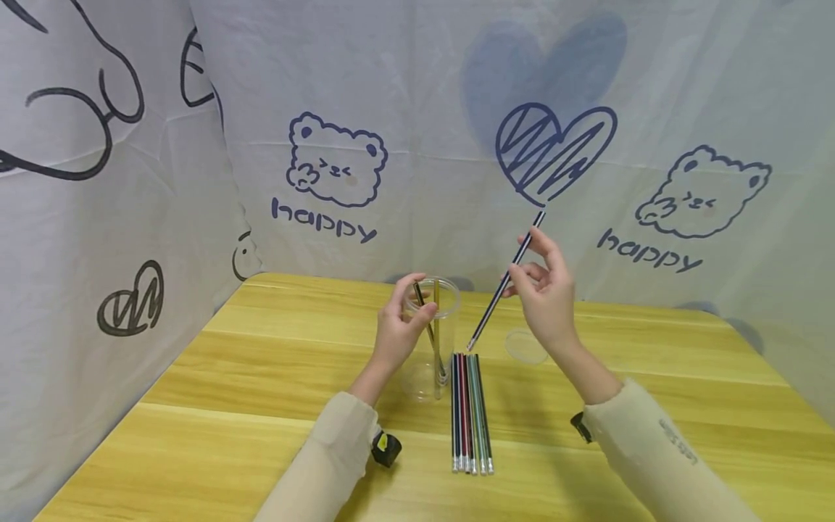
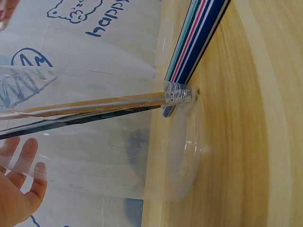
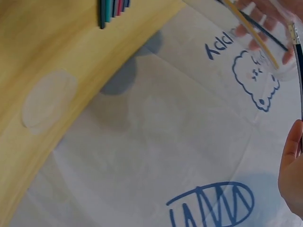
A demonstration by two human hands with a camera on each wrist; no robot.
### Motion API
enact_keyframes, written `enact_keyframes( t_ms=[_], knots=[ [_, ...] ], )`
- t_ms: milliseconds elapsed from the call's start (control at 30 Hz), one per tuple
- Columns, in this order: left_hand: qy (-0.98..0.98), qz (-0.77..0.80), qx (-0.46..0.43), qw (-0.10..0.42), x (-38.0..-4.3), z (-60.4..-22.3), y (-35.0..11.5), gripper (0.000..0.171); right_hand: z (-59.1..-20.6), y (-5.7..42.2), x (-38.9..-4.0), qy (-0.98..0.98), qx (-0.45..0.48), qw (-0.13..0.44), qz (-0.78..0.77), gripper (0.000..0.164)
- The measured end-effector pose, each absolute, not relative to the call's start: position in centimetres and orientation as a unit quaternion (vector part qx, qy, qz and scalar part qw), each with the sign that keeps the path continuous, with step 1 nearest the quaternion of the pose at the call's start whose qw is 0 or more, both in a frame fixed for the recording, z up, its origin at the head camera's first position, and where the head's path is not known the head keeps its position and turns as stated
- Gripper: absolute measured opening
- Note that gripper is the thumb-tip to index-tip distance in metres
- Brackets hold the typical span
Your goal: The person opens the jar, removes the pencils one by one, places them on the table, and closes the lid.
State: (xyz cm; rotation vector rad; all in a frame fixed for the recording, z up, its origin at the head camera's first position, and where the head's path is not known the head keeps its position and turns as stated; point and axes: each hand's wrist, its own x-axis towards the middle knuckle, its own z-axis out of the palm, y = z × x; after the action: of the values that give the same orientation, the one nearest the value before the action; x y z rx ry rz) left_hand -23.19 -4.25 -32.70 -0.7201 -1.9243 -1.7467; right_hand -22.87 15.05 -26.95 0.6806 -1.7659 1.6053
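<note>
My left hand [image 1: 399,326] grips a clear plastic cylinder [image 1: 450,330] near its open rim. Inside it lean a yellow pencil [image 1: 437,348] and a dark pencil [image 1: 428,326], both seen through the wall in the left wrist view. My right hand [image 1: 546,297] pinches a dark striped pencil [image 1: 499,286], tilted in the air with its eraser end low, to the right of the cylinder. Below that end, a row of several pencils [image 1: 471,413] lies side by side on the table, eraser ends toward me.
A clear round lid [image 1: 525,346] lies flat on the wooden table [image 1: 261,362], right of the pencil row. White cloth [image 1: 450,145] with drawn bears and hearts hangs behind and at the left. A small black device [image 1: 386,448] sits at the left wrist.
</note>
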Motion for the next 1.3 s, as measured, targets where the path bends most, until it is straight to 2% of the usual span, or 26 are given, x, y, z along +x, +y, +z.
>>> enact_keyframes(
  t_ms=[567,1000,1300],
  knots=[
    [-0.695,-0.635,-0.256,0.219,-23.2,-32.6,-4.2,0.089,-31.3,16.5,-23.2,-0.757,0.183,0.221,0.587,0.048],
    [-0.692,-0.639,-0.258,0.215,-23.3,-32.7,-4.2,0.089,-33.7,16.9,-23.3,-0.835,0.112,0.058,0.535,0.055],
    [-0.695,-0.635,-0.254,0.221,-23.3,-32.8,-4.2,0.090,-35.6,16.8,-23.4,-0.855,0.087,-0.009,0.512,0.057]
  ],
)
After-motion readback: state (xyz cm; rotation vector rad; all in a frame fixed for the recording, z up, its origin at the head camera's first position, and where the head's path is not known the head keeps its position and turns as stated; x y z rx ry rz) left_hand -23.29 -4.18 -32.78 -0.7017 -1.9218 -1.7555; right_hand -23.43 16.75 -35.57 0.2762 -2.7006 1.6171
